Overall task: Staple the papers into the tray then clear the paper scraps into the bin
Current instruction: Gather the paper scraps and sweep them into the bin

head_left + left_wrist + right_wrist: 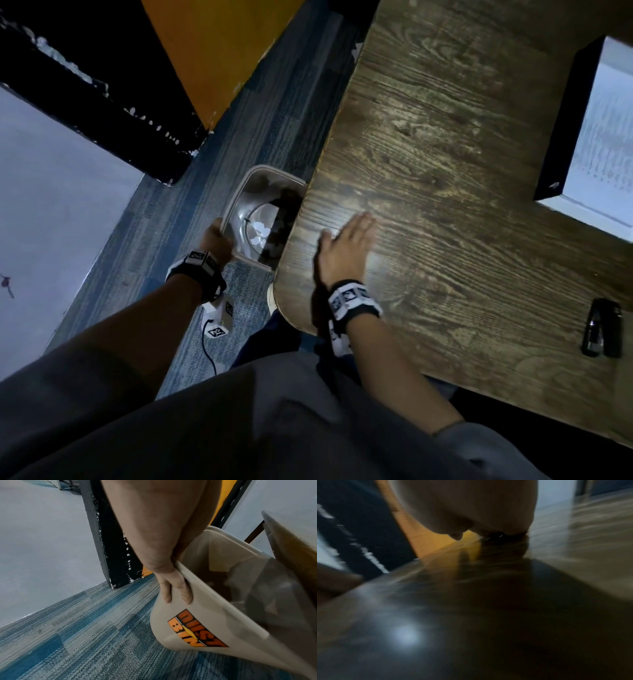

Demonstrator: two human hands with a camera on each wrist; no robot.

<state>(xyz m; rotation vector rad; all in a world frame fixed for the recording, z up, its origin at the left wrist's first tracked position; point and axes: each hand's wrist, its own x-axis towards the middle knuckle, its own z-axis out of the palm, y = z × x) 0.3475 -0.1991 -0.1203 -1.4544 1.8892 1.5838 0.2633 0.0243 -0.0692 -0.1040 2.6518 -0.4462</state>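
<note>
A beige bin [239, 198] marked DUST BIN [197, 628] is held tilted against the left edge of the wooden table [445, 154]. My left hand [215, 240] grips its near rim, fingers [176, 592] on the outer wall. White paper scraps [258, 233] lie at the bin's bottom. My right hand [346, 243] lies flat on the table near that edge, fingers straight and holding nothing; the right wrist view is blurred. A black tray [568, 126] with white paper [606, 144] sits at the table's far right. A black stapler [603, 327] lies near the front right.
Blue-grey carpet [222, 144] runs between the table and a grey wall. A black post [109, 547] and an orange panel [212, 51] stand beyond the bin. My dark-trousered lap fills the bottom of the head view.
</note>
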